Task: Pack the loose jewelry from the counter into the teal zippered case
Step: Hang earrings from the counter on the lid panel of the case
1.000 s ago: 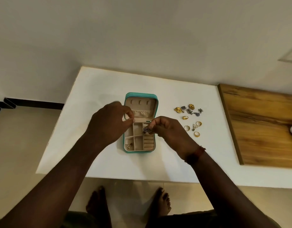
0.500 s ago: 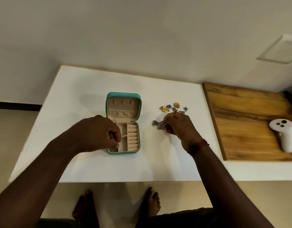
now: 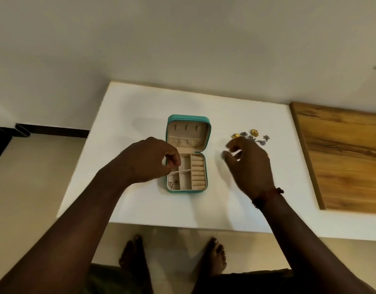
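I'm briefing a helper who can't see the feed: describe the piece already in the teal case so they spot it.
On the white counter, the teal case lies open, its divided tray nearer the person. Look in the tray's near-left corner compartment: a small, thin metal piece with a loop lies there. The other compartments in view and the ring rolls on the right look bare.

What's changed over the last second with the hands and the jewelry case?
The right hand left the open teal case and moved right to the loose jewelry; whether it holds anything is unclear. The left hand stayed at the case's left side; the case stayed open.
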